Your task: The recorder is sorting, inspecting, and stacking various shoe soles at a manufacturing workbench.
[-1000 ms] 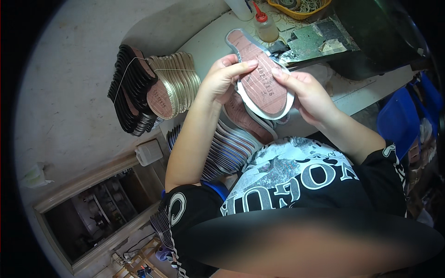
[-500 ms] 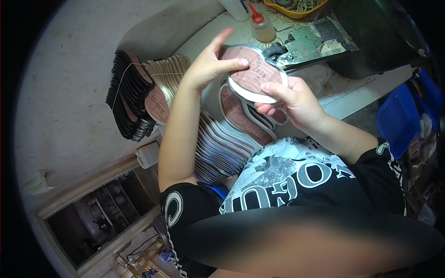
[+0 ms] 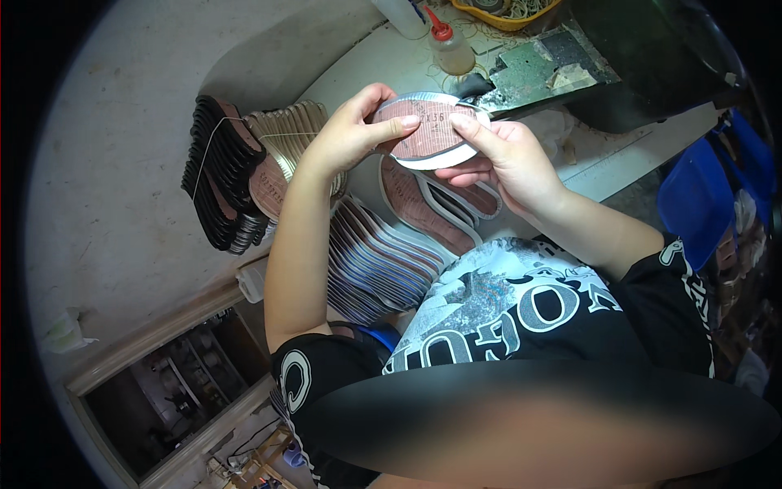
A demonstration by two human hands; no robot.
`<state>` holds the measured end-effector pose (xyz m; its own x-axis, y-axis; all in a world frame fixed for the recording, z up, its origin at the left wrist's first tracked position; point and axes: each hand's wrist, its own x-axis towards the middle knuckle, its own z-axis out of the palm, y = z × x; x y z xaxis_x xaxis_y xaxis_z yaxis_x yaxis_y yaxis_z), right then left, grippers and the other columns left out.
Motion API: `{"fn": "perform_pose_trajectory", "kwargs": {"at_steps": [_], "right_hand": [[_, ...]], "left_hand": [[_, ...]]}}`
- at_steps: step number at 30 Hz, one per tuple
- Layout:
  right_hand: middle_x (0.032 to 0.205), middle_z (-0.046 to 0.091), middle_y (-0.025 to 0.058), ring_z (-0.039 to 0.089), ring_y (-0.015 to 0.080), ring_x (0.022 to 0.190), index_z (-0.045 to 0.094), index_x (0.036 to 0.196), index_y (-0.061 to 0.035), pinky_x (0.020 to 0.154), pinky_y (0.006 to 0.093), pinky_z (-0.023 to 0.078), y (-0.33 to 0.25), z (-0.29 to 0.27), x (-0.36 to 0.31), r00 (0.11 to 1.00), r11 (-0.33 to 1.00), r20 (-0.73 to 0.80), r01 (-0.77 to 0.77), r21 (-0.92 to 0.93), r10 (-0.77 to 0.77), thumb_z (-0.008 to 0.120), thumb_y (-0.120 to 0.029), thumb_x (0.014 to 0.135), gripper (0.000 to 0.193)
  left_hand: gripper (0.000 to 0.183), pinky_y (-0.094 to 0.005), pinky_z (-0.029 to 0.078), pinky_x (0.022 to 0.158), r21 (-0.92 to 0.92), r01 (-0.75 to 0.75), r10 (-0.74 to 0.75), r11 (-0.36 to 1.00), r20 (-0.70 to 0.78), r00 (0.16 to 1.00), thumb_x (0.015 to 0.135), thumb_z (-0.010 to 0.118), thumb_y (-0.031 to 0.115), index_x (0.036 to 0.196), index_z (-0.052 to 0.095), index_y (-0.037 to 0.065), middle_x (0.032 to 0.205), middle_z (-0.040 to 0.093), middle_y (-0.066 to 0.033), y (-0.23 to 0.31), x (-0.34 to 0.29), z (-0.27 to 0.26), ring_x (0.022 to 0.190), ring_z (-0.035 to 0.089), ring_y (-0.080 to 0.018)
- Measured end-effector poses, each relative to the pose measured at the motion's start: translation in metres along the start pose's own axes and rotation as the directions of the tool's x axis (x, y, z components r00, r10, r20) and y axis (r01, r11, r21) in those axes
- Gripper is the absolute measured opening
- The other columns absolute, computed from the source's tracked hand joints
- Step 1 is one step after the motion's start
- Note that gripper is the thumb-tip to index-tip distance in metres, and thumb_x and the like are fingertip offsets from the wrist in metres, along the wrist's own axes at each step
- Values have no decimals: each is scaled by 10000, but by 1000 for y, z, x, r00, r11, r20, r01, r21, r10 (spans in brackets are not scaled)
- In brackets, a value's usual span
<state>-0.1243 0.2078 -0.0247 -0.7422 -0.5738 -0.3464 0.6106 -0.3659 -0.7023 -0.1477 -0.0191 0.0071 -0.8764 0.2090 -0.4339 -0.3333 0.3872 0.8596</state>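
Both my hands hold up one insole (image 3: pixel 432 134), pinkish-brown on the face toward me, with a white edge strip round it. My left hand (image 3: pixel 358 130) grips its left end, thumb flat on the face. At the right end, my right hand (image 3: pixel 509 155) pinches it between thumb and fingers. Below lie loose insoles (image 3: pixel 423 200) with pale edges, beside a long row of stacked insoles (image 3: pixel 383 261) near my body. The underside of the held insole is hidden.
Bundled black insoles (image 3: pixel 216 171) and cream-edged ones lean by the wall at left. A red-capped squeeze bottle (image 3: pixel 452 53), a yellow basket (image 3: pixel 521 16) and a green, stained machine plate (image 3: pixel 546 69) are at the back of the table. A blue chair (image 3: pixel 696 200) stands at right.
My left fingers, raised before, have closed onto the insole's left end. The insole has turned to lie more level, and both hands have shifted slightly. The whole view has moved a little.
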Motion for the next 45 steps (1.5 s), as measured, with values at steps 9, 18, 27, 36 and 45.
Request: {"fn": "perform_pose_trajectory", "kwargs": {"at_steps": [9, 18, 27, 36, 45], "right_hand": [[872, 696, 117, 691, 136, 755, 654, 950, 24, 634, 199, 548, -2, -3, 3, 999, 997, 36, 11, -83, -8, 577, -353, 938, 385], [803, 691, 29, 636, 63, 677, 670, 872, -45, 605, 181, 494, -9, -19, 1, 998, 965, 61, 31, -262, -16, 624, -314, 891, 274], [835, 662, 34, 595, 50, 733, 559, 1054, 27, 631, 214, 483, 13, -28, -28, 975, 929, 183, 179, -323, -124, 624, -153, 909, 240], [741, 622, -17, 547, 11, 655, 589, 946, 2, 563, 195, 438, -7, -50, -4, 960, 844, 278, 137, -518, 15, 610, -209, 924, 213], [945, 639, 33, 579, 54, 820, 551, 1137, 15, 704, 232, 482, -18, -30, -31, 953, 942, 243, -94, -322, 178, 537, -213, 964, 286]], "left_hand": [[386, -196, 399, 645, -55, 70, -76, 996, -136, 988, 855, 696, 346, 987, 527, 26, 835, 574, -11, -6, -22, 20, 741, 510, -69], [430, -263, 528, 500, -212, 210, -224, 954, -46, 973, 832, 690, 439, 899, 653, 17, 773, 674, -63, 4, -33, 50, 586, 637, -129], [485, -250, 529, 444, -243, 331, -337, 912, 18, 941, 884, 615, 469, 823, 654, -11, 628, 652, -109, 16, -39, 68, 481, 632, -161], [326, -182, 355, 361, -305, 113, -168, 946, -162, 972, 885, 665, 335, 738, 598, 52, 506, 541, 0, 2, -39, 75, 379, 468, -58], [314, -190, 343, 355, -278, 55, -148, 959, -325, 934, 843, 706, 317, 738, 591, 45, 535, 541, 7, 15, -31, 50, 383, 438, -51]]}}
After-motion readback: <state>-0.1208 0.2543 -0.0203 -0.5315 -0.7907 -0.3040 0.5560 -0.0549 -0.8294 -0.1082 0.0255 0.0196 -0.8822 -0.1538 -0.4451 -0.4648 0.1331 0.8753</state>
